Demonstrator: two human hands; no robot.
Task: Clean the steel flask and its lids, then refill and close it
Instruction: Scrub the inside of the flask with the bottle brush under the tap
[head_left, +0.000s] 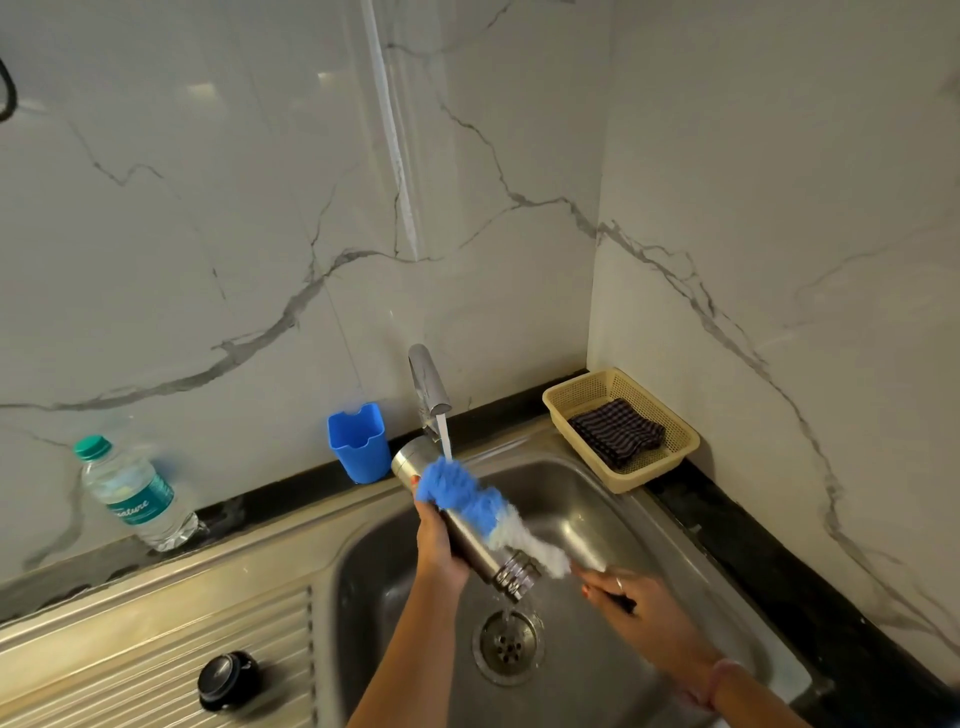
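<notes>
Steel flasks: one (470, 535)
Bottle brushes: one (483, 506)
Black lids: one (226, 679)
Plastic water bottles: one (136, 496)
Blue cups: one (359, 442)
Baskets: one (670, 470)
Folded cloths: one (618, 431)
Taps: one (428, 384)
Hands: two, left hand (439, 543), right hand (631, 597)

Steel drainboard (130, 649) with black lid (227, 679) (bottle (136, 493) behind)

I see steel flask (467, 535) over sink basin, tilted, open threaded mouth near and low, base far under tap stream. Blue-white bottle brush (485, 512) lies along its side. Black lid (226, 679) sits on ribbed drainboard, near left.
</notes>
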